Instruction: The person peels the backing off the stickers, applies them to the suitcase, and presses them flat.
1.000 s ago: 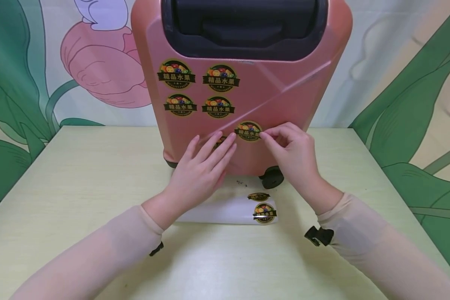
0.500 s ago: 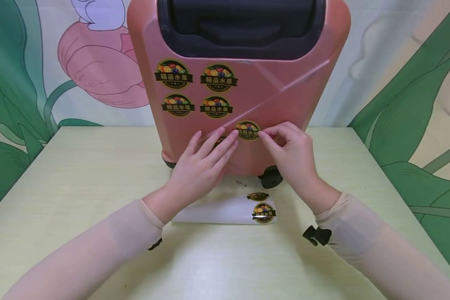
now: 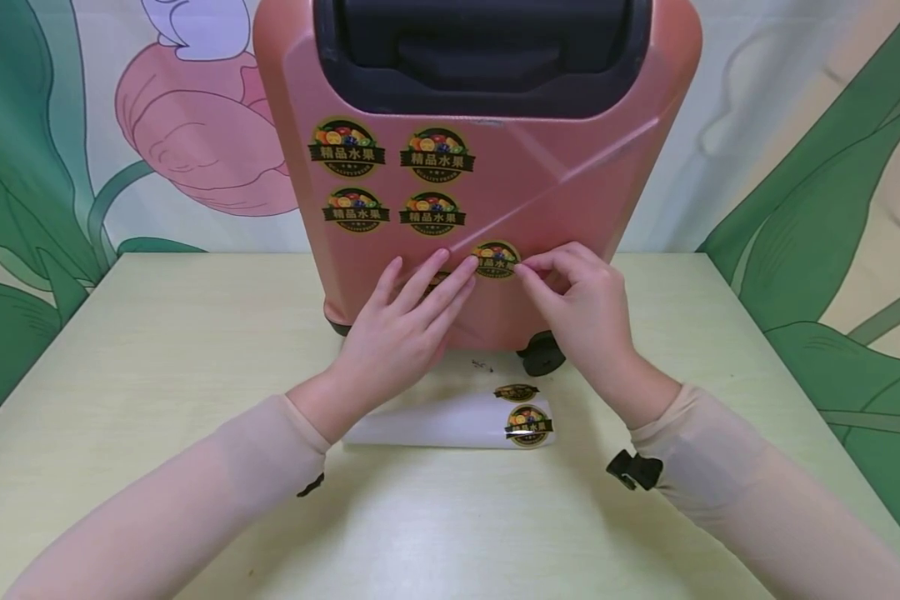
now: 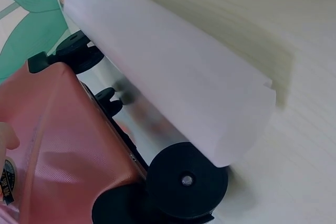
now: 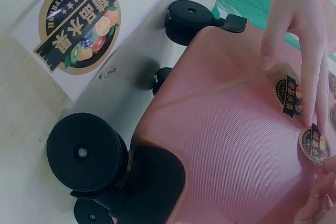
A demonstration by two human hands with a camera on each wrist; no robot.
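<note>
A pink suitcase with a black handle recess stands upright on the table. My right hand pinches the right edge of a round fruit-label sticker lying against the suitcase's lower front. On the sticker's left edge rest the outstretched fingertips of my left hand. Those fingers partly cover another sticker, which shows better in the right wrist view. Higher on the left of the case, several matching stickers sit in two rows.
A curled white backing sheet lies on the table before the suitcase, with two stickers at its right end. Black wheels stick out under the case. Behind the table hangs a backdrop printed with leaves.
My left fingertips have shifted slightly right and up, now overlapping the sticker's left edge. The right hand keeps its pinch in nearly the same place.
</note>
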